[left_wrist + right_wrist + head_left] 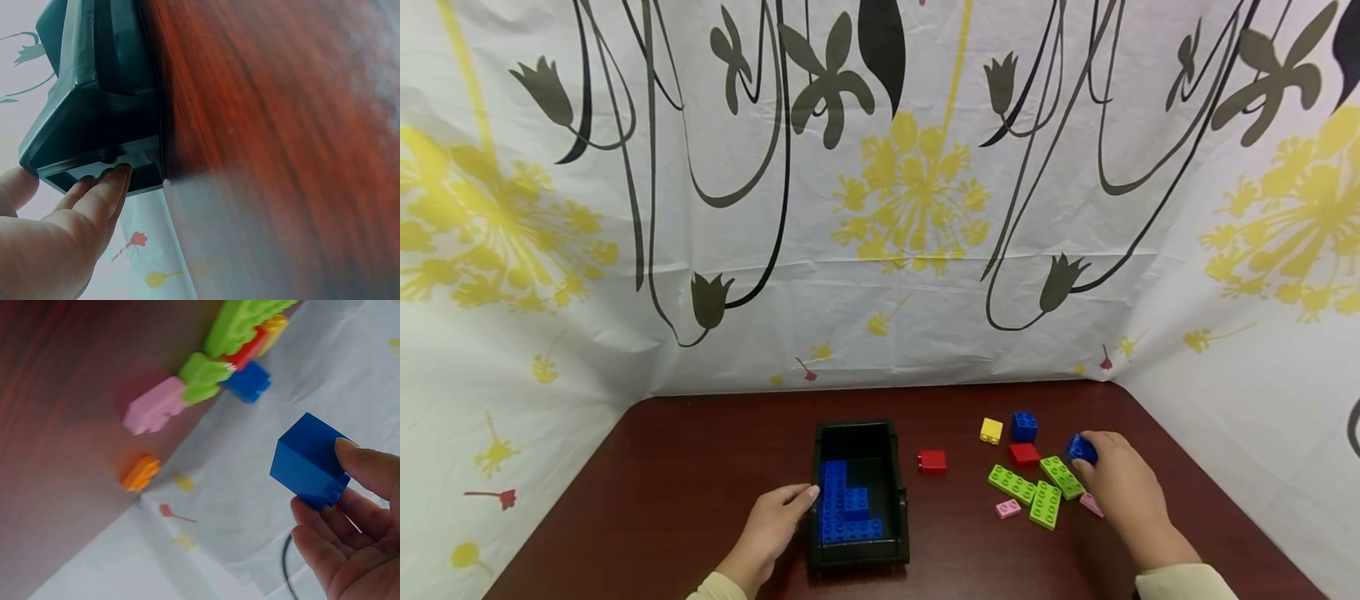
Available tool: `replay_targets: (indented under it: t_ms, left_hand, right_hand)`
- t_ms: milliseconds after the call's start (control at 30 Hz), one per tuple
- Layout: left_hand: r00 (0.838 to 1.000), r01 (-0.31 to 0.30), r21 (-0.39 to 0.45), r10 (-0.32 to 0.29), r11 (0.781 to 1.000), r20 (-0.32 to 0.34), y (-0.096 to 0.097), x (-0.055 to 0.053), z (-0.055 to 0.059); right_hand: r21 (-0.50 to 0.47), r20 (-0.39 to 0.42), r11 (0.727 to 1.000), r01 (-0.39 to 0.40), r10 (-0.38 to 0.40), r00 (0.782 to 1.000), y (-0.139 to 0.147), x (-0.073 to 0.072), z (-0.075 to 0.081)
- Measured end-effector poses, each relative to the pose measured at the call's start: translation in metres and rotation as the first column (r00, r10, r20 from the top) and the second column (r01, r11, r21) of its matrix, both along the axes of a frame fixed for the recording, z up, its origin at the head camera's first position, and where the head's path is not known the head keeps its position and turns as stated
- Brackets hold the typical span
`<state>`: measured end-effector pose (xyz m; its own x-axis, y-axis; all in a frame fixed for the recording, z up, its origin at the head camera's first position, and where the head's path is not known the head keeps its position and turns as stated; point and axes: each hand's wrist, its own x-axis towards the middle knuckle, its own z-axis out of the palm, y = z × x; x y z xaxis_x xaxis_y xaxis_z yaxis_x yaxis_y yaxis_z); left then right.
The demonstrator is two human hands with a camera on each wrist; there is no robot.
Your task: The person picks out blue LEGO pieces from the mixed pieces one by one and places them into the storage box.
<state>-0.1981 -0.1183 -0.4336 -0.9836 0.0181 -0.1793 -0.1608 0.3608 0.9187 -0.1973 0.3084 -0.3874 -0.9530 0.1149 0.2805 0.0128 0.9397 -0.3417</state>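
My right hand (1125,483) holds a blue toy brick (1082,449) between thumb and fingers, above the table's right side. In the right wrist view the blue brick (309,459) is tilted, its studs toward the fingers. My left hand (773,525) grips the left wall of a black bin (901,533); the left wrist view has the thumb at the rim and fingers (106,194) against the side. Inside the bin, blue bricks (833,492) line the left and near sides, with another blue piece (856,500) beside them.
Right of the bin lie a red brick (932,462), a yellow one (991,431), a blue one (1024,427), another red one (1024,454), several lime green bricks (1012,483) and pink ones (1008,508). An orange brick (140,473) shows near the table edge. Patterned cloth (887,333) surrounds the table.
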Motion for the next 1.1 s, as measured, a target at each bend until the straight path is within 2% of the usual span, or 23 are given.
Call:
replay_targets:
  t_ms: [267,667,1100]
  left_hand:
    - [1.0,0.005,-0.007,-0.005,1.0,-0.001,0.0,0.0,-0.001]
    - [1.0,0.005,0.001,-0.005,1.0,-0.007,0.0,0.001,0.0]
    - [1.0,0.007,0.015,-0.007,1.0,-0.002,0.001,0.001,0.0]
  right_hand:
    - [0.005,-0.134,0.998,-0.058,0.058,0.989,-0.026,0.009,0.009]
    - [0.0,-0.206,0.992,-0.129,0.126,0.97,-0.07,0.019,0.022]
    - [-0.055,-0.196,0.976,-0.209,0.195,0.961,-0.107,0.019,0.026]
